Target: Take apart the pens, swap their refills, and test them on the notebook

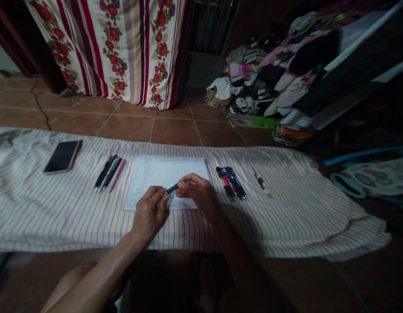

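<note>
Both my hands grip one dark pen [171, 189] over the lower edge of a spiral notebook [162, 174] lying open on a striped cloth [41, 208]. My left hand [151, 213] pinches the pen's near end. My right hand [197, 192] pinches its far end, fingers closed. Several pens [109, 173] lie in a group left of the notebook. Another group of pens [231, 183] lies to its right, and a single pen [261, 181] rests further right.
A dark phone [62, 156] lies on the cloth at the far left. Beyond the cloth is a tiled floor [129, 121], a floral curtain [123, 48] and a heap of clothes [286, 74] at the right. A paint palette [377, 176] sits at the right edge.
</note>
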`<state>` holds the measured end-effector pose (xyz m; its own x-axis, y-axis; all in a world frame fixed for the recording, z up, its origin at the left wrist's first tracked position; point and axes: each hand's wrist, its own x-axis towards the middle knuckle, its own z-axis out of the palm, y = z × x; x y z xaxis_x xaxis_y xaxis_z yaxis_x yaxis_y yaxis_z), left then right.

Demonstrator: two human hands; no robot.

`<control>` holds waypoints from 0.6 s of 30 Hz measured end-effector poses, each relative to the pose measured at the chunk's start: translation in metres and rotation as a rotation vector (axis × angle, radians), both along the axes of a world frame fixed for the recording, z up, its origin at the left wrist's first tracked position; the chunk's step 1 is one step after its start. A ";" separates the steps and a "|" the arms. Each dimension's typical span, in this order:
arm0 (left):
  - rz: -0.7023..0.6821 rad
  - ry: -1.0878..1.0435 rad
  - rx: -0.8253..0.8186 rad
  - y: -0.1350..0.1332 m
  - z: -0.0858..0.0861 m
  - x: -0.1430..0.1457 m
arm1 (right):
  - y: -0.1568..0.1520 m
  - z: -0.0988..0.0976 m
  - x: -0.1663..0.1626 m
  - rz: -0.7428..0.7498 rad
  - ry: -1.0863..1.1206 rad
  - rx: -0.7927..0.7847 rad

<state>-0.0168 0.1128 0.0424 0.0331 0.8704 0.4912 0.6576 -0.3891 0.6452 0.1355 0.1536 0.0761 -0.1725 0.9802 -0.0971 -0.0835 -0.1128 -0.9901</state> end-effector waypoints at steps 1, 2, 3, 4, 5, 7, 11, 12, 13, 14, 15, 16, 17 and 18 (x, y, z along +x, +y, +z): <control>-0.004 -0.009 0.005 0.000 0.000 0.000 | 0.000 0.000 0.000 0.014 -0.002 0.002; -0.008 -0.017 0.010 -0.001 0.000 0.000 | -0.001 0.001 0.000 0.024 -0.004 0.007; -0.008 -0.027 0.015 -0.002 0.001 0.000 | -0.001 0.001 0.000 0.026 -0.006 0.016; -0.005 -0.037 0.017 -0.002 0.001 0.000 | -0.002 0.001 -0.001 0.021 -0.009 0.027; -0.001 -0.049 0.016 -0.003 0.002 0.000 | -0.002 0.001 -0.002 0.014 -0.012 0.038; 0.009 -0.071 0.006 -0.003 0.004 0.001 | -0.002 0.000 -0.004 -0.002 -0.012 0.054; 0.014 -0.097 -0.004 -0.003 0.003 0.002 | -0.002 0.002 -0.006 0.002 0.012 0.033; 0.013 -0.100 0.002 -0.003 0.002 0.002 | -0.002 0.003 -0.006 0.010 0.019 0.025; 0.011 -0.098 0.011 -0.003 0.002 0.001 | -0.002 0.004 -0.005 0.022 0.023 0.019; 0.010 -0.090 0.017 -0.003 0.001 0.001 | -0.002 0.004 -0.005 0.033 0.021 0.016; 0.009 -0.077 0.021 -0.004 0.001 0.001 | -0.002 0.004 -0.005 0.042 0.014 0.016; 0.008 -0.058 0.023 -0.004 0.001 0.000 | -0.003 0.004 -0.004 0.045 0.003 0.017; 0.008 -0.036 0.024 -0.005 0.001 0.000 | -0.003 0.004 -0.004 0.044 -0.011 0.017; 0.009 -0.013 0.022 -0.005 0.001 0.000 | -0.002 0.003 -0.004 0.039 -0.026 0.017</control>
<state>-0.0170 0.1078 0.0433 0.0186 0.8594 0.5110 0.6526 -0.3976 0.6450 0.1311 0.1512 0.0786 -0.2087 0.9742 -0.0858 -0.0535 -0.0990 -0.9936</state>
